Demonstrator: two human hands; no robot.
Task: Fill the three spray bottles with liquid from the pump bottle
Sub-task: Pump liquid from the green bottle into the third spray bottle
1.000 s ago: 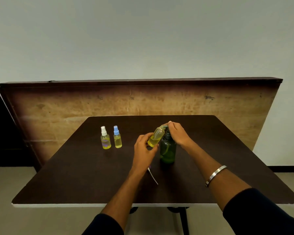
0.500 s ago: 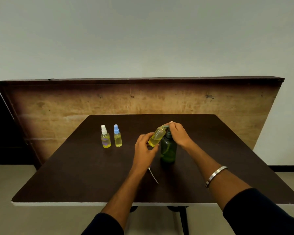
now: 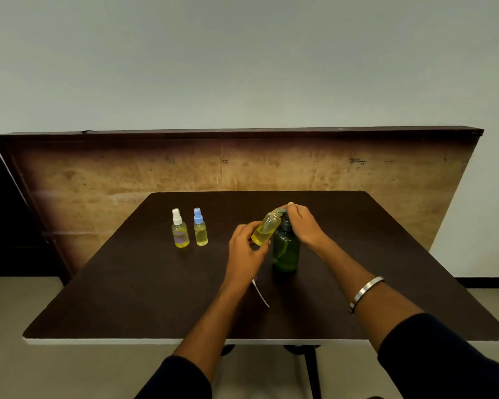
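Observation:
A green pump bottle stands on the dark table right of centre. My right hand rests on its pump head, fingers curled over it. My left hand holds an uncapped spray bottle, partly full of yellow liquid, tilted with its mouth up at the pump spout. Two capped spray bottles stand upright at the left: one with a white cap, one with a blue cap, both holding yellow liquid.
A thin white dip tube of a removed sprayer lies on the table just below my left wrist. A wooden board stands upright behind the table. The table's front edge is near me.
Both hands and the tilted bottle stay at the pump. Only the view has shifted slightly; the liquid level shows no clear difference.

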